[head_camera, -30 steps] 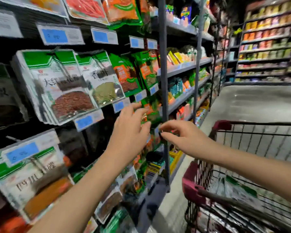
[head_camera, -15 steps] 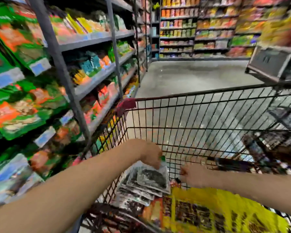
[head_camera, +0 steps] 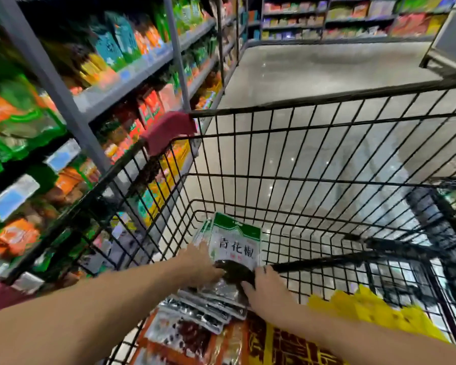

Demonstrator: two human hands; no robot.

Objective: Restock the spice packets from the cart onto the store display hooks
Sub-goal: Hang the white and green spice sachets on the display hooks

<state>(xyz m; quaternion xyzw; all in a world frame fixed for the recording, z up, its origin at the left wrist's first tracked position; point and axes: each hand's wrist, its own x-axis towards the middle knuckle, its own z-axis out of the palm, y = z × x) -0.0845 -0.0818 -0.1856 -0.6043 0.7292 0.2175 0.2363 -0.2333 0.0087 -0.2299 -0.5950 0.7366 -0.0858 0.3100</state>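
While stocked shelves (head_camera: 132, 75) line the aisle at nine o'clock, a wire cart (head_camera: 300, 111) carries the spice packets (head_camera: 234, 243) at six o'clock, tilted upright, the left hand (head_camera: 203, 264) gripping their left edge, the right hand (head_camera: 269, 288) pinching the lower corner.

Bright even store light | glare specks on the floor (head_camera: 313, 83) | shelves (head_camera: 132, 75) at left smeared by motion blur | wide-angle bowing at edges
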